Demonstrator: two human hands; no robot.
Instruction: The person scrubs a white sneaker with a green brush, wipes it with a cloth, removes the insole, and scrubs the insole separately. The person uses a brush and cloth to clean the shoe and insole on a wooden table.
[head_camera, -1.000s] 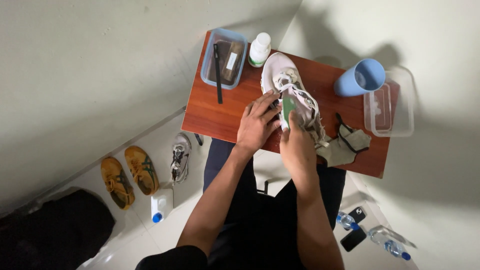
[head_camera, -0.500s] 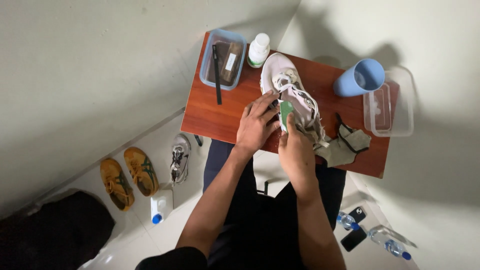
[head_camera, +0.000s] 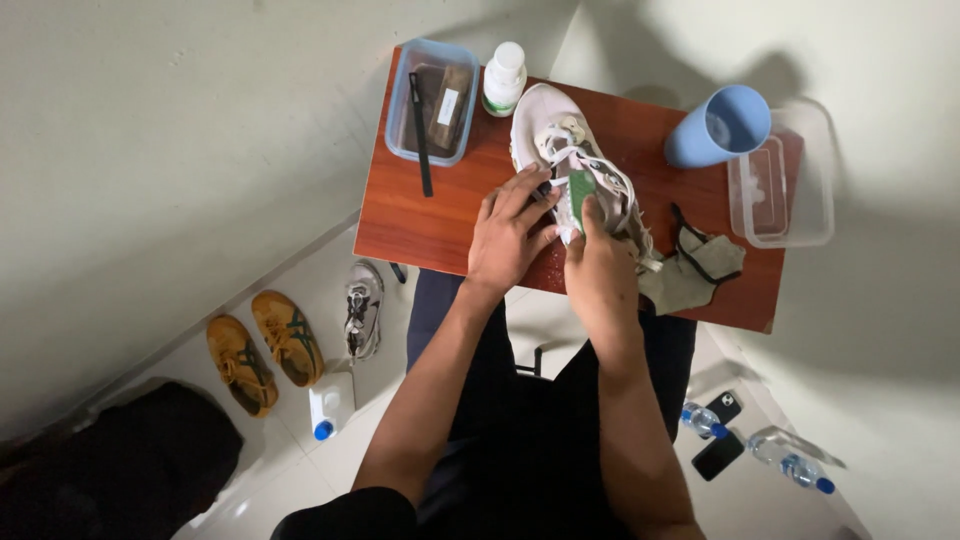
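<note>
the wooden table (head_camera: 420, 225) is small and reddish-brown, and carries all the work items. the white sneaker (head_camera: 545, 120) lies near its middle, toe toward the far edge, laces loose. a clear lidded container (head_camera: 800, 215) sits at the right end, overhanging the edge. a blue-rimmed tray (head_camera: 400, 115) holding a brush (head_camera: 420, 135) and a dark block stands at the far left corner. a blue cup (head_camera: 715, 128) lies tipped between the sneaker and the container. a grey cloth (head_camera: 700, 270) with dark straps lies beside the sneaker heel. a white bottle (head_camera: 503, 80) stands just beside the toe.

grip state: the left hand (head_camera: 510, 240) is spread, fingers apart, pressing on the inner side of the sneaker. the right hand (head_camera: 600, 275) is closed on the heel area, thumb bearing on a small green item (head_camera: 578, 190) at the tongue; what that item is cannot be told.

handling: the sneaker is judged light, with a soft, yielding upper and a stiffer sole. the table shows wet spots near the hands, so the surfaces may be slippery. hold at the sole edge or heel, not the loose laces.

on the floor: tan shoes (head_camera: 262, 345), a grey shoe (head_camera: 363, 308), bottles, a phone.
</note>
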